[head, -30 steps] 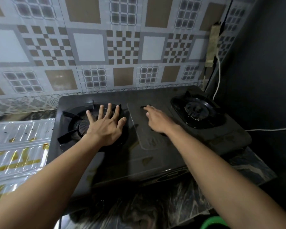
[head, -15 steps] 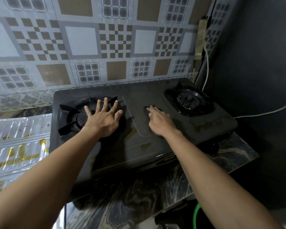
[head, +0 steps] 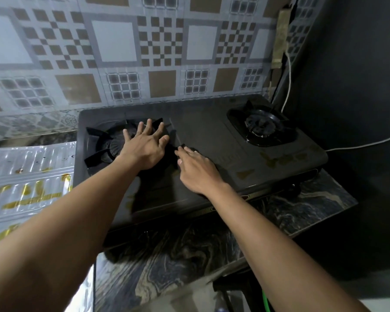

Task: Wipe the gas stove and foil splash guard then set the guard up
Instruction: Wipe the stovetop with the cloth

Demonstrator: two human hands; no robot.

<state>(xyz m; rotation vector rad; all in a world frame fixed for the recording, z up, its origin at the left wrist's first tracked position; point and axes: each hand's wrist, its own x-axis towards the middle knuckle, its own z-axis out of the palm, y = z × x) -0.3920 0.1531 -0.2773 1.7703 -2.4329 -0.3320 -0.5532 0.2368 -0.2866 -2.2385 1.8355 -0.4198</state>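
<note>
Hands work over a dark two-burner gas stove (head: 212, 140) that sits on a marbled desk (head: 189, 255) against a tiled wall (head: 122, 52). The left hand (head: 144, 147) lies spread wide, palm down, over the left burner (head: 113, 143), its fingers splayed across the black pot support and holding nothing. The right hand (head: 196, 170) rests just right of it on the flat middle panel of the stove, fingers stretched forward and pressed down; whether there is a cloth under it I cannot tell. The two hands are near each other but apart. The right burner (head: 261, 127) stands clear at the far right of the stove. The foil splash guard (head: 29, 176) lies flat on the left, just beside the stove, its ribbed silver surface marked with yellow-brown stains. A white cable (head: 288, 86) hangs down the dark corner at the far right, and a green hose (head: 266, 300) shows below the desk's near edge.
</note>
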